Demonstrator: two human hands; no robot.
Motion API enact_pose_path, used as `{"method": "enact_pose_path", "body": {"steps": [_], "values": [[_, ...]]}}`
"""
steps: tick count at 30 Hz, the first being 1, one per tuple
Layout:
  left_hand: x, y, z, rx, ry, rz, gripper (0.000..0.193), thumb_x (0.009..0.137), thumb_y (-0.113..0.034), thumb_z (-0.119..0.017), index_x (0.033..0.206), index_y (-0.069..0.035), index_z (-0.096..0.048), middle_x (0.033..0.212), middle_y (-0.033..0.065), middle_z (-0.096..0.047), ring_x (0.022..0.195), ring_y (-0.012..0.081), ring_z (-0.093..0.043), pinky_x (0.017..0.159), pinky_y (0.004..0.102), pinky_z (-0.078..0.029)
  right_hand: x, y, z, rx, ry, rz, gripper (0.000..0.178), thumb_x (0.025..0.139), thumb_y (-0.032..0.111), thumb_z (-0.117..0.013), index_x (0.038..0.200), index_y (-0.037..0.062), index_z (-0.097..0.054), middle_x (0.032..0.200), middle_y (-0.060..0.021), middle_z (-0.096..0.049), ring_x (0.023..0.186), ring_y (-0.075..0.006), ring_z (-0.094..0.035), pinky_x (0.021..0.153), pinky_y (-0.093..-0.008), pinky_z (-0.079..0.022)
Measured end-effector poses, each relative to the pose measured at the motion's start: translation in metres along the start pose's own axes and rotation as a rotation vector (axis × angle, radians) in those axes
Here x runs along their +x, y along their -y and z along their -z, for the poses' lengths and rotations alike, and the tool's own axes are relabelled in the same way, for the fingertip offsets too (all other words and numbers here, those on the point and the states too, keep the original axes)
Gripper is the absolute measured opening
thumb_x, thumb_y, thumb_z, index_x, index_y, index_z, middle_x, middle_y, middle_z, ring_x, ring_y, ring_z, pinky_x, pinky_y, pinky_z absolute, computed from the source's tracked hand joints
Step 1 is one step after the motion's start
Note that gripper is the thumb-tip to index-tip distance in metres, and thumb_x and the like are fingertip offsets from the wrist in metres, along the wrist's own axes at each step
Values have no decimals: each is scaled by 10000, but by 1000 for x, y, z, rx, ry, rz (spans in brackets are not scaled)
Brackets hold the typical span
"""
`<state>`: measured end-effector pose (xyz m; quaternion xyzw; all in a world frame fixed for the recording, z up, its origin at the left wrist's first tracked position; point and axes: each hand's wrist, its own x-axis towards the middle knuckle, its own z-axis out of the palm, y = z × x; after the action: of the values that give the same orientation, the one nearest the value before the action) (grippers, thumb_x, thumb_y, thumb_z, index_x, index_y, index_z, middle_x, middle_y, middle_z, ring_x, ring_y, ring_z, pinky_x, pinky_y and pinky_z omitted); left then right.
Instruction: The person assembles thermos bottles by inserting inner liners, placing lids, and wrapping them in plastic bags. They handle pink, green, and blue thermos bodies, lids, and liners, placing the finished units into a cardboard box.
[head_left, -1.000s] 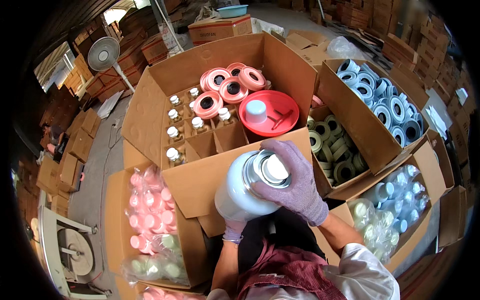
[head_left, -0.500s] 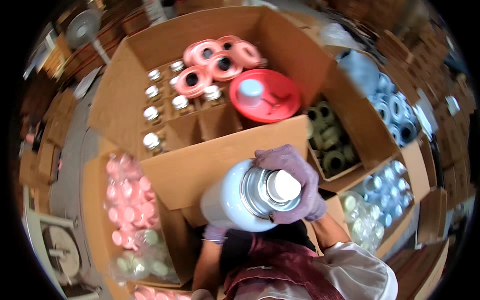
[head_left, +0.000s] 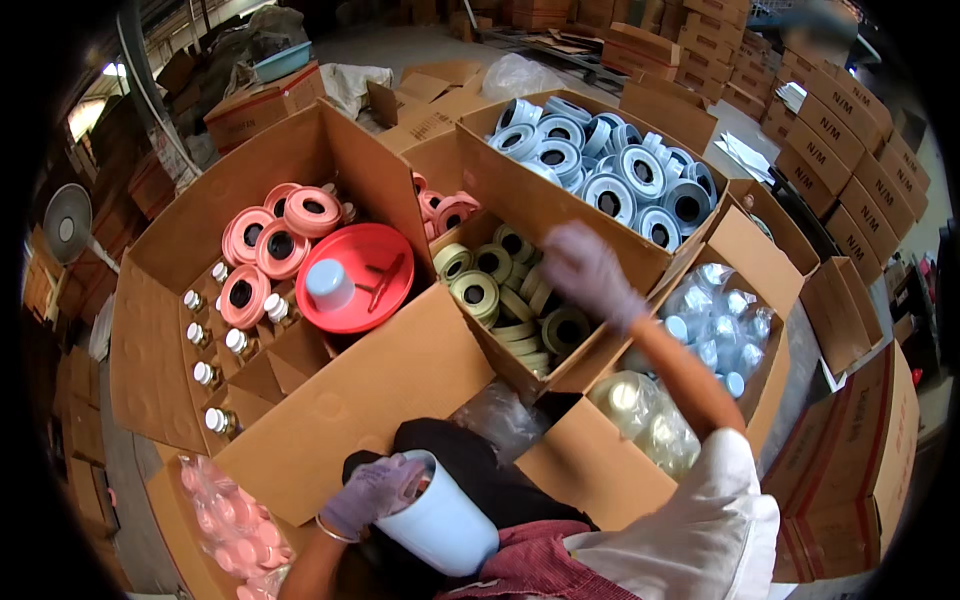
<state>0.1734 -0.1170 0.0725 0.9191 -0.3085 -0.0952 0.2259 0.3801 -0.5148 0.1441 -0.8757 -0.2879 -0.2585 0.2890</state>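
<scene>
Low in front of me, my left hand (head_left: 375, 495), in a pale purple glove, grips a light blue cylindrical flask shell (head_left: 445, 525) by its rim. The shell is tilted, and its end near my fingers looks hollow. My right hand (head_left: 588, 268), gloved too, is raised over the box divider between the pale green rings (head_left: 515, 295) and the light blue ring-shaped flask parts (head_left: 640, 172). Motion smears its fingers, so I cannot tell whether it holds anything. Left of it, a red dish (head_left: 385, 240) carries a light blue cup (head_left: 329, 284) and a dark red tool (head_left: 382, 285).
Pink ring-shaped parts (head_left: 283, 248) and white-capped bottles (head_left: 204, 374) fill the left carton (head_left: 165, 330). Bagged pink cups (head_left: 235, 525) stand at lower left. Bagged blue cups (head_left: 715, 320) and pale green cups (head_left: 650, 415) lie right. Stacked cartons (head_left: 840, 130) stand far right.
My right hand has left the flask and moved up and right toward the rings. My left hand now grips the shell's rim; the silver neck and white cap no longer show. The view has shifted right.
</scene>
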Motion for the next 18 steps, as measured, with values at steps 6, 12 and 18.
{"method": "enact_pose_path", "body": {"steps": [6,12,18], "values": [[5,-19,16,-157,-44,64,256,848,-231,-683,1075,-127,-627,950,132,-663,892,342,-642,745,451,-524,47,-209,56,-701,207,-512,652,750,219,-644,1378,152,-483,1340,-154,-555,1220,-364,-538,962,-495,-481],[12,-13,15,-216,60,117,345,809,-227,-715,1124,-112,-632,973,162,-667,918,362,-635,772,447,-511,77,-220,53,-632,682,-578,842,686,200,-741,1450,304,-404,1374,-185,-495,1193,-383,-561,917,-492,-513],[9,-24,23,-248,-239,202,327,815,-119,-701,1121,-37,-621,979,170,-662,902,327,-648,810,410,-515,76,-200,91,-653,556,-279,644,625,208,-803,1208,113,-545,1200,-180,-582,1122,-379,-590,916,-469,-501]]}}
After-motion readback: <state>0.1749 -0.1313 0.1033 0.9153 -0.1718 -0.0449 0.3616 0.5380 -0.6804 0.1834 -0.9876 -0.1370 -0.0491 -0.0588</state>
